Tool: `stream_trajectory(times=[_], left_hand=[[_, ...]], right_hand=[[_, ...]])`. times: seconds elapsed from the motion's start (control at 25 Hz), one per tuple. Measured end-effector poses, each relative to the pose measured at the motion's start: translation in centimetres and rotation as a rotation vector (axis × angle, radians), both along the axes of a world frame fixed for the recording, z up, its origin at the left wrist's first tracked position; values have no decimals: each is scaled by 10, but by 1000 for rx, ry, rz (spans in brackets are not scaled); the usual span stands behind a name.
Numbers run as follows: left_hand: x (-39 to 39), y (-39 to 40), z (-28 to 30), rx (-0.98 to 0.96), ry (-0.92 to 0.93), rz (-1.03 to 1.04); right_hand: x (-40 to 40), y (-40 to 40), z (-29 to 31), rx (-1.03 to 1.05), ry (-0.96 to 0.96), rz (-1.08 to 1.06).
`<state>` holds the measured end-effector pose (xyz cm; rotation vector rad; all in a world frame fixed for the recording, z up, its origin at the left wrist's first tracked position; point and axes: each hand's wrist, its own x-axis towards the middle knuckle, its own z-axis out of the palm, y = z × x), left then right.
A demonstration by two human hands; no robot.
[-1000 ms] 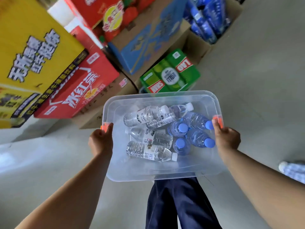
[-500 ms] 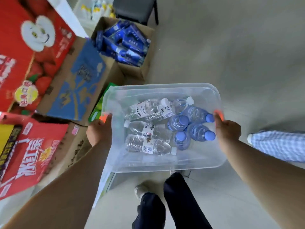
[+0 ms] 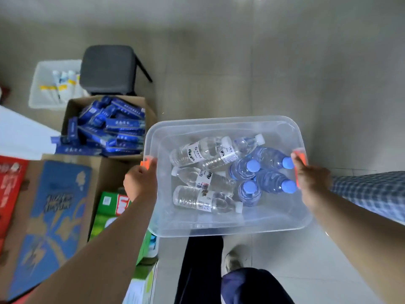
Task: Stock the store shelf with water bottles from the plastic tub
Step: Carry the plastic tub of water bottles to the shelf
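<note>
I carry a clear plastic tub (image 3: pixel 221 125) in front of me at waist height. My left hand (image 3: pixel 140 183) grips its left rim by the orange clip, and my right hand (image 3: pixel 311 181) grips the right rim by the other orange clip. Inside lie several water bottles: clear ones with white caps (image 3: pixel 203 199) on the left side, and blue-tinted ones with blue caps (image 3: pixel 271 179) on the right. No store shelf is in view.
Stacked cartons (image 3: pixel 50 216) stand at my left, with a green drinks case (image 3: pixel 109 209) beside them. Further on sit an open box of blue packets (image 3: pixel 109 126), a grey stool (image 3: pixel 107 69) and a white bin (image 3: pixel 54 84). Another person's checked trouser leg (image 3: pixel 370 191) is at right. Grey tiled floor lies ahead.
My view has swung past the yellow and red cartons toward the stool and open floor. The tub stays held in both hands, and the bottles have barely shifted.
</note>
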<state>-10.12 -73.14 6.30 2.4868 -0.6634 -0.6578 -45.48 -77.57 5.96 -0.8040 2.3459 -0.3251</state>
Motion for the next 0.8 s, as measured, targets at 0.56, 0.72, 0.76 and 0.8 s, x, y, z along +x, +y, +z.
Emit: stream_trajectory(times=[0.56, 0.72, 0.76, 0.8], left_hand=[[-125, -325, 19, 45, -112, -340], [-170, -416, 21, 22, -96, -409], [-182, -443, 22, 8, -72, -415], [-196, -471, 23, 2, -59, -440]], right_hand=[[-132, -200, 6, 138, 47, -136], [-172, -268, 20, 96, 19, -245], [-182, -286, 21, 92, 15, -270], [-193, -303, 24, 83, 14, -299]])
